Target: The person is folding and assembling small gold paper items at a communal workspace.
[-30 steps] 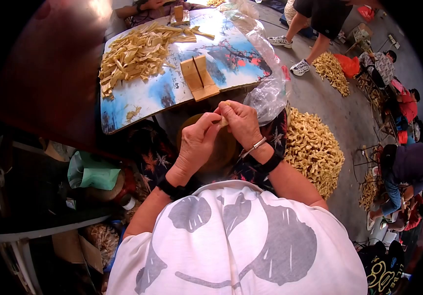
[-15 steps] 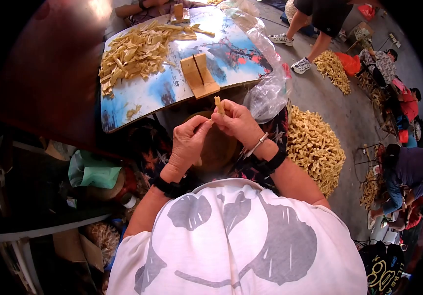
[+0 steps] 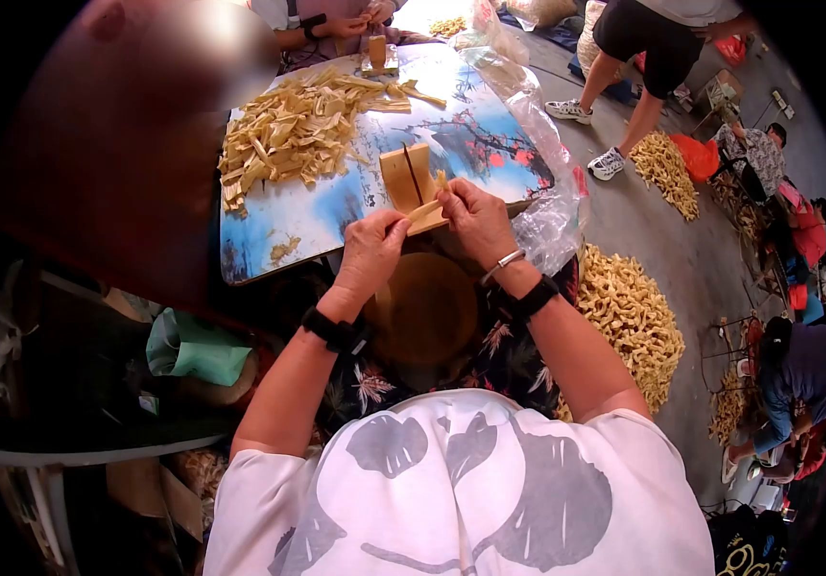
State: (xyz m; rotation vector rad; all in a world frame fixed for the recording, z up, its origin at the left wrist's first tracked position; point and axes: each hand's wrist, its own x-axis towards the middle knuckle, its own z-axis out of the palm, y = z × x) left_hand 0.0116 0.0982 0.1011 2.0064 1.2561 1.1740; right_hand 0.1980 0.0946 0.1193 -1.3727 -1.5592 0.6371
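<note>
My left hand pinches one end of a pale yellow strip, which stretches across to my right hand. The fingers of my right hand are closed round the strip's other end, where a small yellow tip sticks up. Just beyond my hands, at the table's near edge, stands a wooden block with a dark upright blade or slot. A heap of flat yellow strips lies on the table, which has a blue painted top. Below my hands, a round brown basin sits between my knees.
Piles of knotted yellow pieces lie on the floor at the right. Clear plastic sheet hangs along the table's right edge. Across the table, another person's hands are at work. A person in black shorts stands behind; others sit at the right.
My hands have moved forward, closer to the wooden block, and a little apart. The strip between them now shows at greater length. The view has shifted, showing more of the person across the table.
</note>
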